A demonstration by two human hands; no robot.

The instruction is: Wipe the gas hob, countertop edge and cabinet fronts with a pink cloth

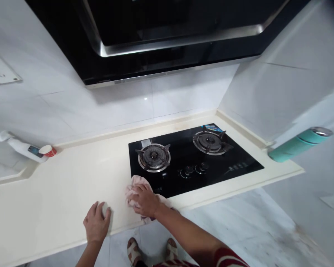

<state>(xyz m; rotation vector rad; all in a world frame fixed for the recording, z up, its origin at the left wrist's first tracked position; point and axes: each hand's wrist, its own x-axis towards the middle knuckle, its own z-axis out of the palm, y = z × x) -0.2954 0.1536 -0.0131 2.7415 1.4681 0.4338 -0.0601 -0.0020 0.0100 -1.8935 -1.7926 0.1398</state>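
Fingers of a right hand (143, 200) bend over a bunched pink cloth (139, 181), pressing it down across the near left corner of a black glass cooktop (178, 187). Whether the fingertips pinch the fabric or only bear on it is hard to tell, as the folds hide them. The cloth looks light, soft and limp, likely to crumple and follow the palm rather than hold a shape; whether it is damp cannot be told. Its thick middle, taken from above, appears the surest hold, since the loose folds showing by the wrist could drag or catch. The smooth glass should let it slide easily.

To the left, the left hand (97, 223) rests near the edge of a cream counter (69, 185), thumb apart from the fingers, gripping nothing visible. Beyond the cloth sit a left burner (154, 157), control knobs (188, 171) and, farther right, a second burner (210, 141). A green bottle (297, 145) stands at the right end; a white bottle (22, 148) and a red cup (52, 151) stand far left. Above hangs a black range hood (183, 44).
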